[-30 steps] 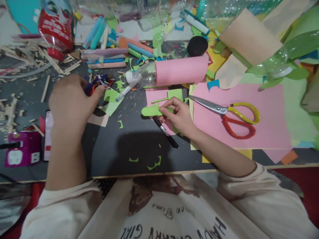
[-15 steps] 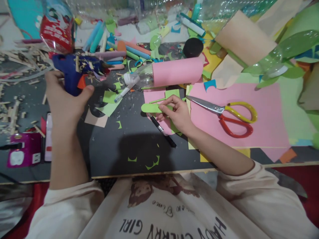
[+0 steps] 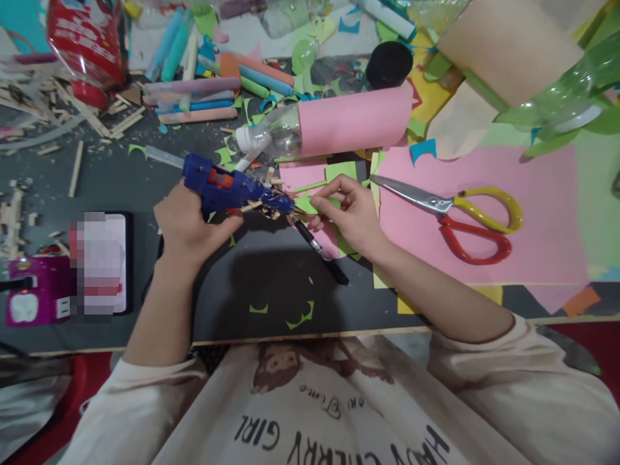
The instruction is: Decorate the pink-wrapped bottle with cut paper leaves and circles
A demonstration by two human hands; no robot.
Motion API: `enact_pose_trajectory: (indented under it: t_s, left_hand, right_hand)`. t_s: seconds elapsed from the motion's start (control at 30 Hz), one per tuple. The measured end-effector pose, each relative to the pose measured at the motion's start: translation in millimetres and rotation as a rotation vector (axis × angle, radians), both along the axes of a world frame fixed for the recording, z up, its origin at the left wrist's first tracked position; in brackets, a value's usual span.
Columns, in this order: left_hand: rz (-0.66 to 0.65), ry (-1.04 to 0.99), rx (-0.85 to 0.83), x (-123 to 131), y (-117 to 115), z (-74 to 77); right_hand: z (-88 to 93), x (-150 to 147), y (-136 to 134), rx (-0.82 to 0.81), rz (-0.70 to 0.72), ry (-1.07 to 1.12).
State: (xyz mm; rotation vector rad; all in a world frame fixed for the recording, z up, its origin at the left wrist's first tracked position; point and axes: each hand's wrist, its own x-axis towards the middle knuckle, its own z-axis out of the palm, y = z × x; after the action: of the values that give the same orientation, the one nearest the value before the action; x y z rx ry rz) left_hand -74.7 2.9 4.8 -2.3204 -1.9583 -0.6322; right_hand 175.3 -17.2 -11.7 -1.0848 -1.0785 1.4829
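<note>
My left hand (image 3: pixel 186 219) is wrapped round the handle of a blue hot glue gun (image 3: pixel 232 187), with a glue stick poking from its back end. Bits of wood cling to the gun's front, and its nozzle points right, at the green paper piece (image 3: pixel 332 206). My right hand (image 3: pixel 351 213) pinches that piece between thumb and fingers, partly covering it. Beneath lie a pink paper scrap (image 3: pixel 296 177) and a black pen (image 3: pixel 320 248). Just beyond, a clear bottle wrapped in pink paper (image 3: pixel 353 121) rests on its side.
Scissors with yellow and red handles (image 3: pixel 450 210) lie on pink paper (image 3: pixel 542 213) at the right. At the left are a phone (image 3: pixel 104 261), a purple box (image 3: pixel 36 290) and wood scraps. Markers (image 3: pixel 194 85) and a red-labelled bottle (image 3: pixel 87 42) stand farther back.
My left hand has lifted the glue gun and brought it right and nearer, its nozzle now at the green paper. My right hand keeps its pinch. The phone shows more fully.
</note>
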Motion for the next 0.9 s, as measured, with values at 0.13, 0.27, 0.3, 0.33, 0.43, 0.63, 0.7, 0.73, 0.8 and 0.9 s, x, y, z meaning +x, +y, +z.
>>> enact_pose_trajectory:
  t_s: [0.13, 0.27, 0.3, 0.33, 0.43, 0.63, 0.7, 0.73, 0.8, 0.9]
  left_hand:
    - [0.006, -0.017, -0.007, 1.2, -1.0, -1.8]
    - [0.022, -0.044, -0.024, 1.3, -1.3, -2.4]
    - [0.012, -0.049, -0.035, 1.2, -1.7, -1.9]
    - [-0.001, -0.052, -0.046, 1.2, -2.2, -1.0]
    - [-0.026, -0.038, -0.071, 1.4, -3.6, 2.1]
    - [-0.037, 0.084, -0.016, 1.7, -3.6, 3.0]
    - [-0.018, 0.103, 0.010, 1.4, -3.1, 1.6]
    - [-0.008, 0.103, 0.015, 1.2, -3.0, 0.9]
    - [0.008, 0.095, 0.013, 1.0, -2.9, 0.2]
    - [0.020, 0.083, -0.020, 1.7, -3.0, 0.8]
  right_hand:
    - [0.4, 0.2, -0.1, -0.008, 0.003, -0.001]
    - [0.9, 0.8, -0.4, -0.015, 0.002, -0.021]
    - [1.0, 0.8, -0.5, -0.012, 0.002, -0.024]
    - [1.1, 0.8, -0.6, -0.009, 0.002, -0.026]
    - [1.2, 0.7, -0.7, -0.006, 0.002, -0.020]
    - [2.0, 0.6, -0.5, -0.015, 0.002, -0.027]
    - [2.0, 0.7, -0.4, -0.014, 0.005, -0.026]
    - [1.9, 0.7, -0.4, -0.011, 0.007, -0.024]
    - [1.7, 0.7, -0.5, -0.009, 0.010, -0.025]
    - [2.2, 0.4, -0.6, -0.014, 0.009, -0.017]
